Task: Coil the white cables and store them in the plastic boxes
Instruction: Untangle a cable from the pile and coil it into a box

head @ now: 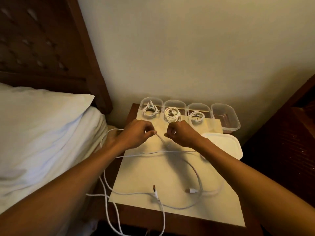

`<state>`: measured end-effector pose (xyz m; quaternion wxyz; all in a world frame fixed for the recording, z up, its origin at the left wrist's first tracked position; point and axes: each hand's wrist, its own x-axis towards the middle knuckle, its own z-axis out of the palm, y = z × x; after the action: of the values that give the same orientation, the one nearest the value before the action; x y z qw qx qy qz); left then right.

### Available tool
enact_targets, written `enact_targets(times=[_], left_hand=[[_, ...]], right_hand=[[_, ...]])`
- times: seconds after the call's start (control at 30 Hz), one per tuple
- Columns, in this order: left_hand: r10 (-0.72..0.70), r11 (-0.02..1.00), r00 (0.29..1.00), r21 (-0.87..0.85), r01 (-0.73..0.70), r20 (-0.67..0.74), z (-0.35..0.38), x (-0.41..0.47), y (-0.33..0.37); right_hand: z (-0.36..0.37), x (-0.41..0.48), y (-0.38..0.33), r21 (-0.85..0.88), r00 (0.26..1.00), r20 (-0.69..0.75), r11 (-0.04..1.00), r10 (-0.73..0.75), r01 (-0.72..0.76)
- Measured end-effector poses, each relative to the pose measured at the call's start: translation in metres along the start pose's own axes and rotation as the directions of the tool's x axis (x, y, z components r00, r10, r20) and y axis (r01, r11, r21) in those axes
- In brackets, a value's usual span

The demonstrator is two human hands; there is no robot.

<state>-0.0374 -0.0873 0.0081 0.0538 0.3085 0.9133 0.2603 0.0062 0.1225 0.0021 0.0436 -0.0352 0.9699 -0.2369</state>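
head | wooden nightstand point(144, 217) by bed point(42, 133), cream wall point(187, 48) | left hand point(138, 133), right hand point(182, 133) both pinch white cable point(162, 142)

Left hand point(138, 132), right hand point(180, 133) pinched, close together.

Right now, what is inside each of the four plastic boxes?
First box, second box and third box each hold one coiled white cable. The fourth box holds no cable. The right hand covers the second box's front edge.
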Motion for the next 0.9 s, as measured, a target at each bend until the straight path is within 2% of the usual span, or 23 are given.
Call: enact_targets(times=[0.07,0.13,0.23,0.37,0.5,0.67,0.8,0.9], left_hand=[[-0.017,1.000,0.996,-0.015,0.018,0.083,0.011,-0.014,-0.003],[-0.038,0.999,0.995,-0.014,0.040,0.094,0.024,-0.020,-0.005],[-0.059,0.998,0.993,-0.017,0.061,0.099,0.037,-0.017,-0.004],[-0.024,0.999,0.996,0.025,0.021,0.091,0.040,-0.002,0.005],[0.010,0.996,0.999,0.093,-0.015,0.048,0.024,0.011,0.017],[0.121,0.985,0.986,0.138,-0.105,-0.113,-0.027,0.023,0.047],[0.177,0.970,0.957,0.205,-0.129,-0.232,-0.076,0.027,0.088],[0.242,0.955,0.922,0.240,-0.172,-0.302,-0.111,0.029,0.122]], right_hand=[[0.015,-0.007,-0.001,-0.141,0.991,0.087,0.986,0.097,-0.084],[0.026,-0.014,-0.001,-0.212,0.982,0.099,0.967,0.162,-0.139],[0.032,-0.019,-0.003,-0.207,0.980,0.061,0.963,0.192,-0.175],[0.034,-0.019,-0.007,-0.211,0.981,0.043,0.962,0.189,-0.176],[0.015,-0.020,-0.019,-0.077,0.983,-0.127,0.987,0.133,-0.143],[-0.031,-0.030,-0.032,0.008,0.969,-0.248,1.000,-0.002,0.005],[-0.081,-0.044,-0.050,0.103,0.935,-0.355,0.993,-0.009,0.049],[-0.118,-0.055,-0.060,0.202,0.927,-0.376,0.976,-0.002,0.084]])
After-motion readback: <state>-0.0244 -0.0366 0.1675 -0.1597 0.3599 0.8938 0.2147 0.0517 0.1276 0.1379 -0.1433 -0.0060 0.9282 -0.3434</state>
